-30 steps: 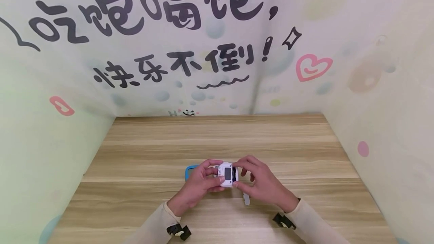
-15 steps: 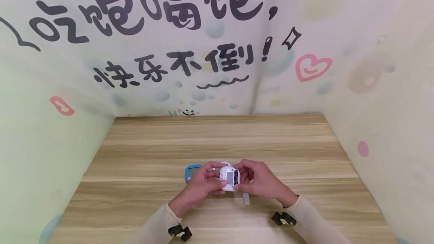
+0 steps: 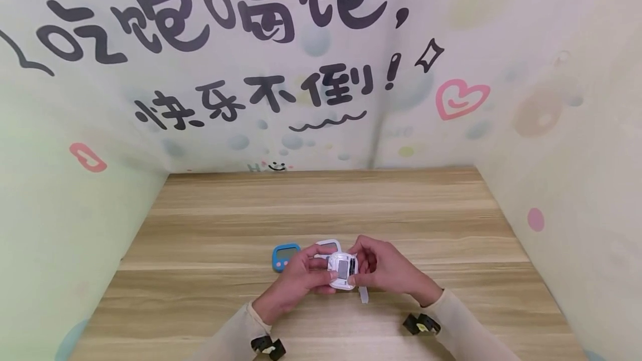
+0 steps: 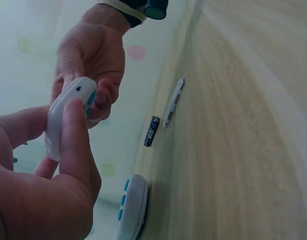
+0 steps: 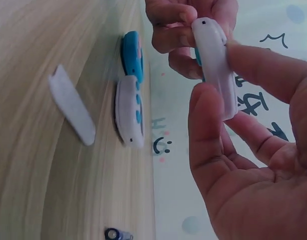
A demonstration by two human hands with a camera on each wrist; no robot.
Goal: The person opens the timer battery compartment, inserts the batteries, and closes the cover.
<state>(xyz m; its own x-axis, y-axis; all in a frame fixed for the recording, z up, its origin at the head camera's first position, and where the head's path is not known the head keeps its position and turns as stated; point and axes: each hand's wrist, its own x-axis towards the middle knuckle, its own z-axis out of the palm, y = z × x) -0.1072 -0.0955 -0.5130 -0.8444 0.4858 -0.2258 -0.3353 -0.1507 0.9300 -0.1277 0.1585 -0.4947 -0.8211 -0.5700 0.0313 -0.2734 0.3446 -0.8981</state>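
Observation:
A small white digital timer [image 3: 343, 272] is held between both hands just above the table, its back turned up. On that back, a dark battery slot shows along the right side, and no cover lies over it. My left hand [image 3: 295, 280] grips the timer's left side, thumb on the back. At the right edge, by the slot, my right hand [image 3: 393, 272] pinches the timer between thumb and fingers. Blue buttons on its underside peek out in the left wrist view. A narrow white battery cover [image 3: 364, 294] lies on the table below the right hand.
A blue timer [image 3: 286, 252] and a second white timer [image 3: 329, 246] lie behind the left hand, partly hidden in the head view. A loose dark battery [image 4: 152, 131] rests on the table near the cover. Printed walls [image 3: 321, 144] enclose the wooden table [image 3: 225, 199].
Both hands have brought the timer slightly nearer and tilted it. The right fingers have curled in closer around its edge. More of the blue and white timers behind shows now.

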